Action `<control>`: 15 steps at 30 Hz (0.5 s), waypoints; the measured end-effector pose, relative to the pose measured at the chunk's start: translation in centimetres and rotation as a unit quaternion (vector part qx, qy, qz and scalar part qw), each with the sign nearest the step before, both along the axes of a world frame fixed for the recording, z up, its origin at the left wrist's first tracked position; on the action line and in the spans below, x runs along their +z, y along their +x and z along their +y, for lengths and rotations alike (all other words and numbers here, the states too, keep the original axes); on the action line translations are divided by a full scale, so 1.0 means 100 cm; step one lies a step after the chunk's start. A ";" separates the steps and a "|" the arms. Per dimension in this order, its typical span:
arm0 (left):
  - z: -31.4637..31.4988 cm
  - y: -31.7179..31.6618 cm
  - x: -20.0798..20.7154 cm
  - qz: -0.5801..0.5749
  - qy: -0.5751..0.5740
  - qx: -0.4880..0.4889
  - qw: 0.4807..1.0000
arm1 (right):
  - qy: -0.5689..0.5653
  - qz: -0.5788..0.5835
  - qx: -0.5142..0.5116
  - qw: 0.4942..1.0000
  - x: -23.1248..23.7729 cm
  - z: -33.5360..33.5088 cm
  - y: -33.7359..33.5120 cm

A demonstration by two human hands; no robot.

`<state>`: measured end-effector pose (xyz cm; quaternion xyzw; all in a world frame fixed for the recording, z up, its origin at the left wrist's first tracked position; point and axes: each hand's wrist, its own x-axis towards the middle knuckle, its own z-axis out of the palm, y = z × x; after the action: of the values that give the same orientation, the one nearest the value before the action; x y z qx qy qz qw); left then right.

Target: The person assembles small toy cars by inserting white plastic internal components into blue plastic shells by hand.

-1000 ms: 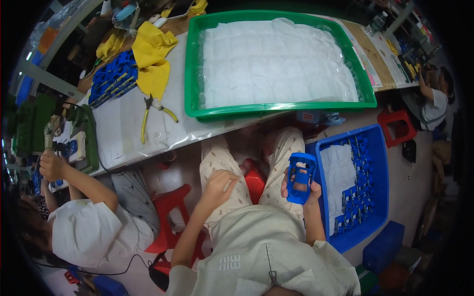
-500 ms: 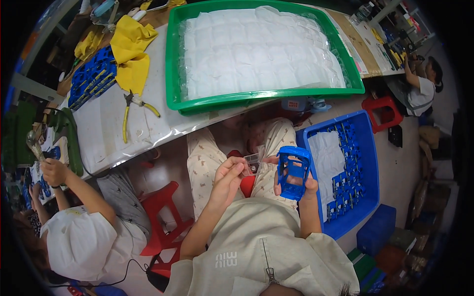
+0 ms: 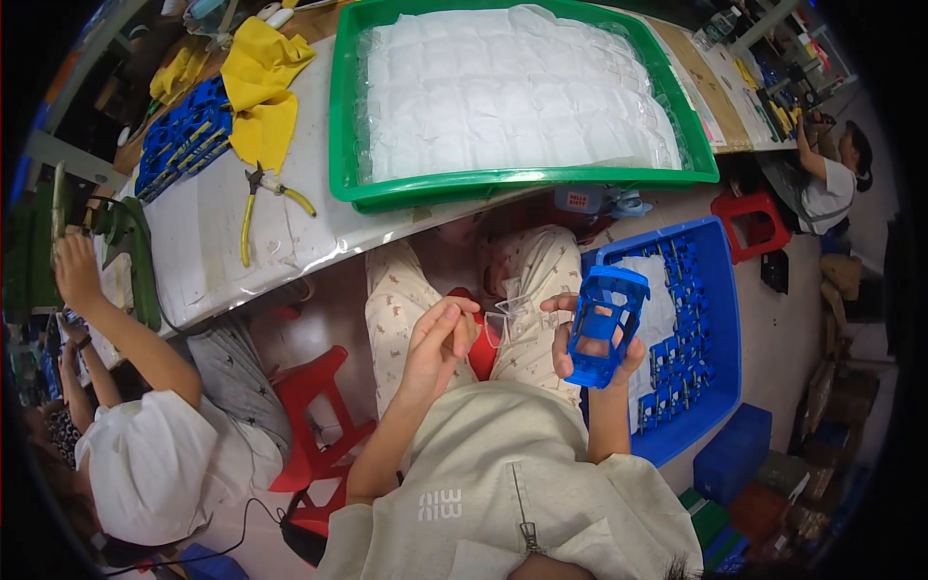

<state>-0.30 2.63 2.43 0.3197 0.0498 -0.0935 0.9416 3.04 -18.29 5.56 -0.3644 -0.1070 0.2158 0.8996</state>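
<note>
My right hand [image 3: 619, 362] is closed round a blue toy car body shell [image 3: 607, 329], tilted, with open window holes. Its index finger points toward a thin clear plastic piece [image 3: 510, 317], which looks like a car window insert. My left hand [image 3: 443, 343] has its fingers pinched together at the other side of this clear piece, over my lap. The exact grip on the clear piece is hard to see.
On the right stands a blue crate [image 3: 727, 358] with blue car shells in rows and white sheeting. A green tray [image 3: 532, 181] lined with white sheeting lies on the table, beside yellow-handled pliers [image 3: 248, 222] and yellow cloths [image 3: 261, 121]. A co-worker [image 3: 155, 454] sits at left by a red stool [image 3: 319, 416].
The blue car shell has moved slightly right and down and turned in my right hand. The clear piece has tilted between my hands. The left co-worker's raised hand has moved up and left.
</note>
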 end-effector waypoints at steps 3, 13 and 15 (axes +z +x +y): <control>-0.003 -0.001 0.011 -0.021 0.057 -0.008 0.998 | 0.019 0.001 0.009 1.000 -0.001 0.004 0.001; -0.008 -0.003 0.030 -0.050 0.125 -0.003 0.991 | 0.009 0.014 0.025 1.000 -0.003 0.003 0.001; -0.009 -0.002 0.028 -0.028 0.098 -0.010 0.995 | 0.004 0.012 0.032 0.999 -0.002 0.003 0.001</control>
<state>-0.52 1.77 5.26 0.4136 0.0294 -0.0890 0.9056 3.18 -17.99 5.36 -0.3549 -0.1084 0.2488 0.8946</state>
